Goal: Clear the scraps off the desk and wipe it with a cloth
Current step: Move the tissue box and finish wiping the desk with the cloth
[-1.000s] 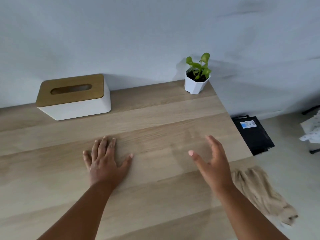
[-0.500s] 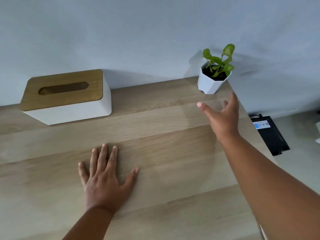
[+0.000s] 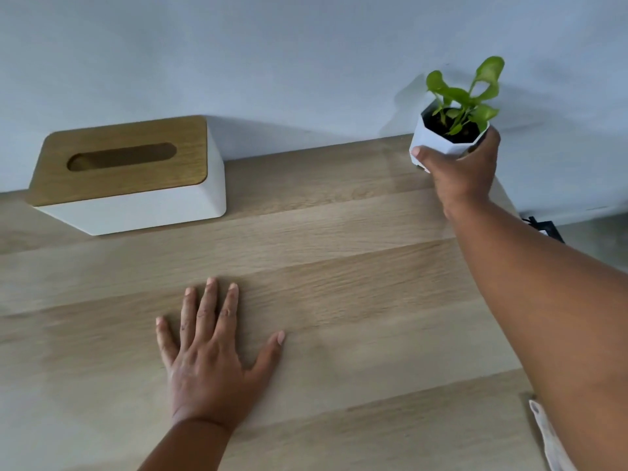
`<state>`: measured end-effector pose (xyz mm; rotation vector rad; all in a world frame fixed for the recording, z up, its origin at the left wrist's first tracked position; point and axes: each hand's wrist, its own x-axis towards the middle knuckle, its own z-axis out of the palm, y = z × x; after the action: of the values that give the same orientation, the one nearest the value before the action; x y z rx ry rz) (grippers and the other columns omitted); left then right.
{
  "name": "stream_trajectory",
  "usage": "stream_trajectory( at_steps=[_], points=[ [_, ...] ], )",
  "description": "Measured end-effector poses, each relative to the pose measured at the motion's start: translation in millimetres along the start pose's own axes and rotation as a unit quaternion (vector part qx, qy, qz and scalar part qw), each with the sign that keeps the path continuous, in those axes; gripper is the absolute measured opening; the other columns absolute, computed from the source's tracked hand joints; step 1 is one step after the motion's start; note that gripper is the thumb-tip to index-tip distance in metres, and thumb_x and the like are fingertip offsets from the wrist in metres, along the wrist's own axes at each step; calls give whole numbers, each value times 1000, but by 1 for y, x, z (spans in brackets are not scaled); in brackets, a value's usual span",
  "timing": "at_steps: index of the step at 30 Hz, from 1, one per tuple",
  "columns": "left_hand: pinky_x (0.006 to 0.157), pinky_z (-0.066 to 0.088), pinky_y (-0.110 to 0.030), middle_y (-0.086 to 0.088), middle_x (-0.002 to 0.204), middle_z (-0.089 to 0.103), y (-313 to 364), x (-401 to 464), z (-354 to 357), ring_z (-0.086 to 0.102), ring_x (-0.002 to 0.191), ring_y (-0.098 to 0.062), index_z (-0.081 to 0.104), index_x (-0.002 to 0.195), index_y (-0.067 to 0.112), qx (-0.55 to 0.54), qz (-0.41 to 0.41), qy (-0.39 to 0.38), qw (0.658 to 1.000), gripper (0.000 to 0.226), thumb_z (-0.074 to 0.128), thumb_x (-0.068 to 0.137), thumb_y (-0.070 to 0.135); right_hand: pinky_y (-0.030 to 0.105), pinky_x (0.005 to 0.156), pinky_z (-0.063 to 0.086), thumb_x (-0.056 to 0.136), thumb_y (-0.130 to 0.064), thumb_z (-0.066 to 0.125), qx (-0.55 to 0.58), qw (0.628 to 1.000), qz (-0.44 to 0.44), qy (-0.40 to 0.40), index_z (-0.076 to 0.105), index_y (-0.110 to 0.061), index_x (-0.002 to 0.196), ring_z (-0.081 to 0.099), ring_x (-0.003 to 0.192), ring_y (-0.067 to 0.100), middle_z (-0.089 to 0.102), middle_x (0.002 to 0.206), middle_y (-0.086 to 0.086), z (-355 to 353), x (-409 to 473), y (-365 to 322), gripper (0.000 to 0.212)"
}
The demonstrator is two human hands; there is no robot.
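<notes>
The light wooden desk [image 3: 339, 266] fills the view and no scraps show on it. My left hand [image 3: 210, 355] lies flat on the desk near the front, palm down, fingers spread, holding nothing. My right hand [image 3: 465, 171] reaches to the far right corner and is wrapped around a small white faceted pot with a green plant [image 3: 445, 134]. Whether the pot touches the desk I cannot tell. A strip of pale cloth [image 3: 550, 440] shows at the desk's right edge, mostly hidden by my right arm.
A white tissue box with a wooden lid [image 3: 129, 175] stands at the back left against the grey wall. A black object [image 3: 547, 229] lies on the floor beyond the desk's right edge.
My right hand has moved from the middle of the desk to the far right corner and closed around the plant pot. My left hand has stayed flat on the desk.
</notes>
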<state>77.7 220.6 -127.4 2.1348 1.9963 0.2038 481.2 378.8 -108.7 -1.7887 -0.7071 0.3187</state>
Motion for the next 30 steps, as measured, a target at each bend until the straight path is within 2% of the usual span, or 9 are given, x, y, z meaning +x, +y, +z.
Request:
stream_trajectory(
  at_steps=[2,4,6,10,15,21,25,30],
  points=[
    [126,7,-61,5,171,19,0,-1,-1,3,160,-17,36,159,30,-1,1,-2,1000,101,38,78,90,17,88,56,51,-43,95,2,1000,2,10,52,-27,130,61,98,-15,64,118,-16,1,1,0,92],
    [126,6,-60,6,172,17,0,-1,-1,1,160,-16,35,159,30,-1,1,-6,1000,102,37,78,91,14,85,55,52,-43,94,0,1000,3,14,51,-26,130,60,95,-17,63,114,-17,0,1,-1,91],
    [126,6,-61,6,172,17,0,-1,-1,1,160,-16,34,160,31,-2,1,-8,1000,102,35,78,92,16,83,57,51,-44,94,-4,1000,6,15,52,-26,129,63,94,-13,64,113,-17,-1,2,-4,90],
    [126,6,-61,6,172,17,-1,0,0,1,160,-16,34,160,32,0,-1,-9,1000,101,35,78,92,26,89,59,48,-48,95,-18,1000,-3,16,52,-32,122,66,99,-4,66,115,-14,-3,-1,-8,87],
    [126,7,-61,6,172,17,-3,0,2,1,160,-16,34,159,32,1,3,-2,1000,101,35,79,93,32,91,59,49,-49,94,-26,999,-17,13,50,-37,116,65,100,1,65,117,-11,-2,-12,-13,81],
    [125,6,-61,5,171,20,-2,0,2,4,160,-18,36,159,31,-2,5,5,1000,102,32,79,94,32,90,58,52,-44,94,-11,999,-38,-6,50,-34,119,65,103,4,65,120,-8,8,-30,-22,80],
    [125,6,-62,4,171,21,-3,0,4,5,160,-19,37,158,30,0,7,9,1000,101,31,80,94,27,87,59,53,-37,94,25,998,-49,-18,53,-31,121,65,101,-3,65,119,-11,21,-45,-33,79],
    [125,5,-61,5,171,20,-4,0,6,5,160,-18,37,158,30,4,6,9,1000,100,34,80,93,23,87,59,54,-37,95,53,996,-59,-41,53,-31,126,65,104,-3,65,122,-12,36,-64,-43,83]
  ],
)
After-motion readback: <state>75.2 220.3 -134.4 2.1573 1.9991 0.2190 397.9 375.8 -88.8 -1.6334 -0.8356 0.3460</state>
